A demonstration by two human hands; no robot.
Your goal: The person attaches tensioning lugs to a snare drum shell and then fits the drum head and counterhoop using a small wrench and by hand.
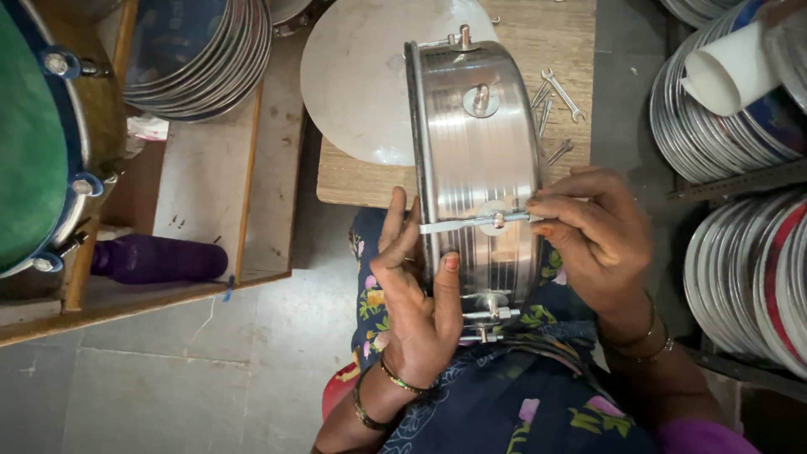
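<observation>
The metal drum shell stood on its edge, its lower part on the person's lap and its upper part against the wooden board. Its ribbed steel side faced the camera.

The left hand braced the shell's left rim. The fingers lay extended and close together along the rim, and the thumb pressed flat on the steel side. Bangles circled the wrist.

The right hand rested on the shell's right side. Its fingertips were pinched together on the right end of a thin tension rod, which ran straight across the side through a round washer. The fingers were curled and pressed close.

Further fittings were noted on the shell: a bolt with washer near the top, another post at the upper rim, and lug hardware at the lower edge beside the left thumb.

A round metal disc lay on the board behind the shell. Several small spanners lay loose on the board to the right. Stacks of metal hoops stood at the right, and a purple bottle lay on a shelf at the left.
</observation>
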